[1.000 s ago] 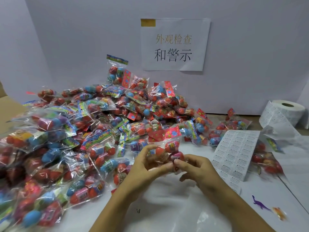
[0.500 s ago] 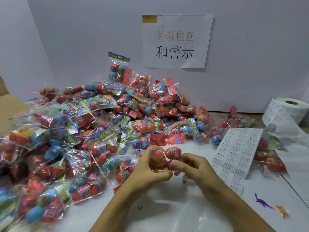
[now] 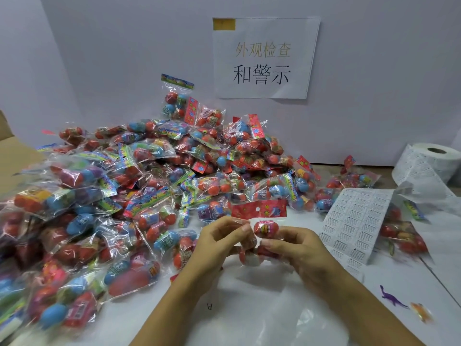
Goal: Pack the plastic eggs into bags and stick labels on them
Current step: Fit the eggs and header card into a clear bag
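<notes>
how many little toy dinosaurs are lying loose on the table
2: a purple dinosaur near the right front edge, and a blurred orange one just right of it. Others may be hidden.

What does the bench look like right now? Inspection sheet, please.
Surface: white table, mostly covered on the left.
Job's things: small bag of eggs with a red header held up in both hands; label sheet to the right; label roll at far right.
Clutter: big pile of packed bags; purple toy dinosaur; cardboard box at left.
Hands: left hand and right hand both grip the bag.
Cables: nothing seen.
Surroundings: white wall, paper sign.
</notes>
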Available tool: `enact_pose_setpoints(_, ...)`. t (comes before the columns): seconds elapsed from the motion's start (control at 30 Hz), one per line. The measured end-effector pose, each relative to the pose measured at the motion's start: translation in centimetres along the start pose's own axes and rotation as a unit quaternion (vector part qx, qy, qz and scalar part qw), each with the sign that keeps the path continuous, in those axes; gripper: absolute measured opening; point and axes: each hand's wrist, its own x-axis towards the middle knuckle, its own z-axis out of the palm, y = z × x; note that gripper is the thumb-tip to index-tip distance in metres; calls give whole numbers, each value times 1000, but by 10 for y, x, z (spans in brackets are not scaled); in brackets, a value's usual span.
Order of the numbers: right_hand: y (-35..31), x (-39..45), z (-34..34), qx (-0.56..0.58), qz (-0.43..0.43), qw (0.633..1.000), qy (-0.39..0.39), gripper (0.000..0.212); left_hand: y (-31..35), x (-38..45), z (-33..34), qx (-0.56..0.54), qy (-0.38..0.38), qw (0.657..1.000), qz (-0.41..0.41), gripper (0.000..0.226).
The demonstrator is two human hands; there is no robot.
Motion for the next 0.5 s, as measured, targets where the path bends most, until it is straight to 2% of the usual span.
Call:
enact_pose_setpoints(0.17,-3,-1,1,-54,9,998,19,54,-2,1,-2,-38,-1,999,-13,12)
enact_pose_setpoints(0.3,-5,-4,3,-42,-5,999,29,43,-1,0,-1,-23,-17,999,-15,11)
enact_pose_setpoints(0.5,-7,-5,5,-60,-17,998,22,39,-2,0,0,-6,-15,1000,-15,11)
